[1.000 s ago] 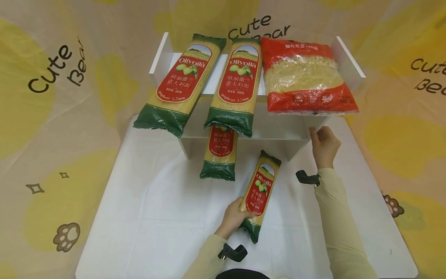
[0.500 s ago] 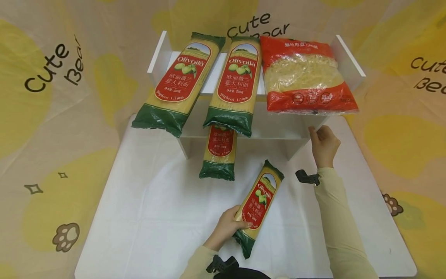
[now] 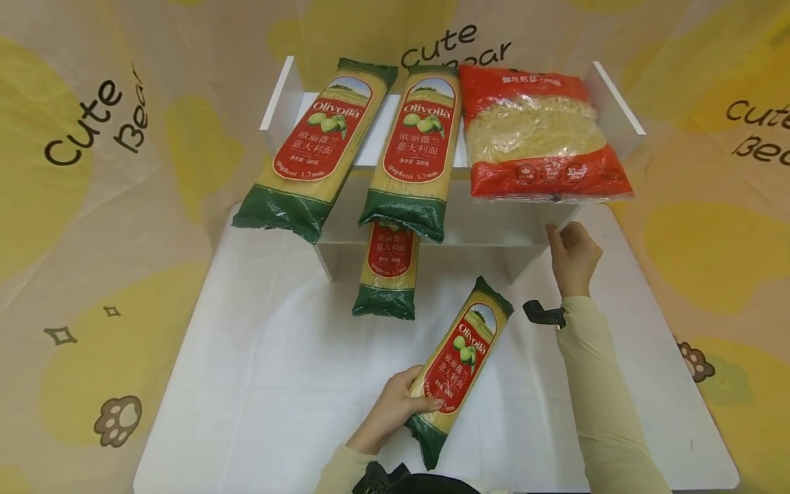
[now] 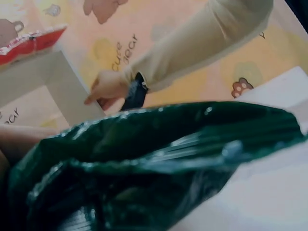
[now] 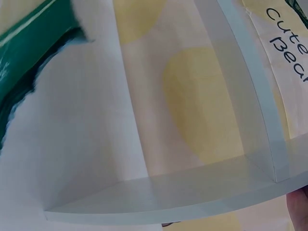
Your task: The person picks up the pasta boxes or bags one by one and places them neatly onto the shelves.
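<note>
My left hand (image 3: 391,405) grips a spaghetti pack (image 3: 465,343) near its lower end, thumb across the front. The pack has a red label and green ends and tilts to the right in front of the white shelf (image 3: 487,223). In the left wrist view, the pack's green end (image 4: 159,139) covers much of the picture and hides most of that hand. At the shelf's right side panel, my right hand (image 3: 574,257) holds the edge with curled fingers. Only a bit of the right hand (image 5: 298,209) shows in the right wrist view, beside the shelf board (image 5: 192,192).
On the top tier lie two spaghetti packs, a left one (image 3: 321,144) and a middle one (image 3: 420,147), beside a red pasta bag (image 3: 543,137). Another spaghetti pack (image 3: 389,274) juts forward from the lower tier. A white-covered table (image 3: 247,412) carries the shelf; patterned cloth (image 3: 80,240) hangs around it.
My left hand has drawn the spaghetti pack down and left, toward my body, and the pack now leans further right. My right hand stays at the shelf edge.
</note>
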A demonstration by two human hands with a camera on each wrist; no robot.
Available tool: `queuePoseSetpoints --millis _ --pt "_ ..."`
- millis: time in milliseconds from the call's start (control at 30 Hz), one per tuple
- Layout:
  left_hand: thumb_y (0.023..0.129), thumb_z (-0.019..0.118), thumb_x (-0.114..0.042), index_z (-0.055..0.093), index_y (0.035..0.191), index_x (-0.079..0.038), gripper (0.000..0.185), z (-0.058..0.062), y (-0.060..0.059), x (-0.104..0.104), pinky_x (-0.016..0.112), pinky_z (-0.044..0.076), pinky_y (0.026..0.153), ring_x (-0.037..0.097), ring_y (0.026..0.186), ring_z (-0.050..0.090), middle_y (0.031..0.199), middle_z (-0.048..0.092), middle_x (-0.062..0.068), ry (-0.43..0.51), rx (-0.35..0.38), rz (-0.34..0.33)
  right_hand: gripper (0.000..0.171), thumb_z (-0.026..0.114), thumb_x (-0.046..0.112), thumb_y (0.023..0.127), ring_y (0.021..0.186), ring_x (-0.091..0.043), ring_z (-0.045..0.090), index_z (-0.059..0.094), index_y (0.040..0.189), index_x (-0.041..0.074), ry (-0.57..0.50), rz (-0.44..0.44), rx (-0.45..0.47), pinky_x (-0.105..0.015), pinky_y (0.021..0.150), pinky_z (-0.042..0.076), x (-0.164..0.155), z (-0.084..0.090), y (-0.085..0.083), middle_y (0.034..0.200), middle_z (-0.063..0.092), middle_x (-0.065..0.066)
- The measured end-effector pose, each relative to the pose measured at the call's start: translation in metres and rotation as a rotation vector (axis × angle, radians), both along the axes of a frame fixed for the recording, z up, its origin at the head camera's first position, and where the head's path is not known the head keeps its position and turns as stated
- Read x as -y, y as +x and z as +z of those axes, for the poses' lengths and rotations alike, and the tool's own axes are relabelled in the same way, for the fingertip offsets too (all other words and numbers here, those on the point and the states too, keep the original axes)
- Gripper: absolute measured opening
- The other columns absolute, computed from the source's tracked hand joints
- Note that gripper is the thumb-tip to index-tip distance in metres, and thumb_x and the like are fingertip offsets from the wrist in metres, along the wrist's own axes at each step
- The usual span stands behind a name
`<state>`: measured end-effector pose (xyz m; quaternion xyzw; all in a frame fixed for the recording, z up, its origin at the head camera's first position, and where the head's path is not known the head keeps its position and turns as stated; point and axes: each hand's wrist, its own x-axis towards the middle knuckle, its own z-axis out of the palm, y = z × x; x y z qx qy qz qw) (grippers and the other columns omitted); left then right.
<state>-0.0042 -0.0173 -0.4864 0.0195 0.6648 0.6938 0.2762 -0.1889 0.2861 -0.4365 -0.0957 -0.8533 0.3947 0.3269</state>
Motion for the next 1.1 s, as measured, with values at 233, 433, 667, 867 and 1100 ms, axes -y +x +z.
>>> queuePoseSetpoints --millis 233,433,667,867,1100 --pt "0.079 0.071 -0.017 0.056 0.12 0.005 0.048 0.017 0.003 0.006 0.029 0.051 0.069 0.017 0.082 0.061 0.095 0.064 0.008 0.066 0.016 0.005 0.024 0.065 0.015 0.089 0.09 -0.032 0.067 0.067 0.098 -0.007 0.004 0.002 0.011 -0.004 0.067 0.04 0.001 0.001 0.0 0.098 0.069 -0.018" --pt "0.078 0.071 -0.016 0.056 0.119 0.005 0.048 0.028 0.004 0.011 0.03 0.05 0.072 0.018 0.085 0.06 0.097 0.064 0.009 0.115 0.007 -0.001 0.026 0.065 0.016 0.089 0.091 -0.032 0.067 0.066 0.1 -0.008 0.001 0.008 0.025 -0.007 0.071 0.043 0.0 0.001 0.001 0.099 0.069 -0.019" --pt "0.081 0.067 -0.016 0.053 0.123 0.005 0.048 0.032 0.002 0.01 0.031 0.052 0.075 0.018 0.089 0.061 0.102 0.063 0.01 0.204 -0.005 -0.005 0.029 0.063 0.019 0.09 0.094 -0.031 0.066 0.066 0.103 -0.007 -0.012 0.011 0.042 -0.016 0.077 0.049 0.001 0.001 0.001 0.102 0.068 -0.019" --pt "0.084 0.066 -0.02 0.048 0.128 0.002 0.052 0.035 -0.004 0.003 0.031 0.051 0.078 0.019 0.091 0.061 0.105 0.062 0.01 0.232 -0.012 0.044 0.03 0.063 0.02 0.09 0.092 -0.031 0.067 0.066 0.103 -0.007 -0.023 0.009 0.056 -0.013 0.074 0.047 0.001 0.002 0.002 0.101 0.068 -0.019" --pt "0.087 0.064 -0.017 0.044 0.132 0.001 0.053 0.038 -0.01 -0.014 0.032 0.052 0.081 0.02 0.096 0.06 0.111 0.059 0.012 0.293 -0.063 0.123 0.029 0.064 0.018 0.09 0.095 -0.029 0.066 0.066 0.104 -0.007 -0.028 0.012 0.053 -0.02 0.079 0.051 0.001 0.002 0.002 0.103 0.068 -0.019"
